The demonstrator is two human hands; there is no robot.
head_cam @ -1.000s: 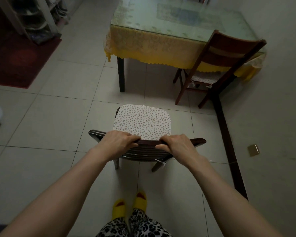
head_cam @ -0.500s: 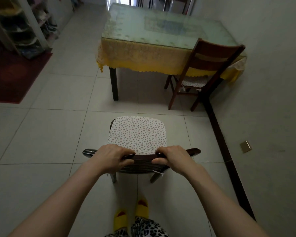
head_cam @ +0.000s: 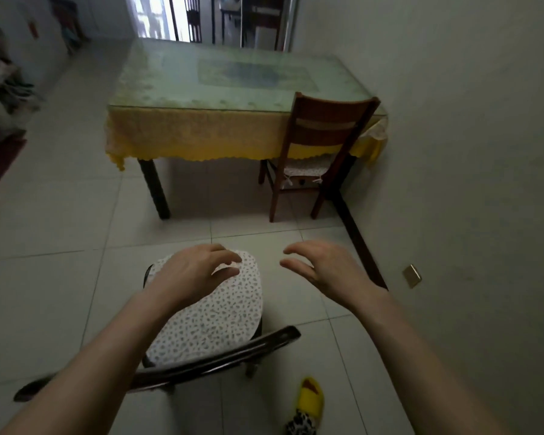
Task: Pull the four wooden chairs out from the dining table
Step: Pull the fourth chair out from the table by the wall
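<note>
Both hands off the near chair (head_cam: 201,312) now — left hand (head_cam: 198,271) and right hand (head_cam: 324,268) empty, fingers apart; far chair (head_cam: 324,136) looks next.

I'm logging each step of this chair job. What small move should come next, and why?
Probably step toward the chair by the wall and reach for its top rail. Both the left hand and right hand are open and off the near chair, which stands clear of the dining table, while the other sits tucked under the tablecloth.
</note>
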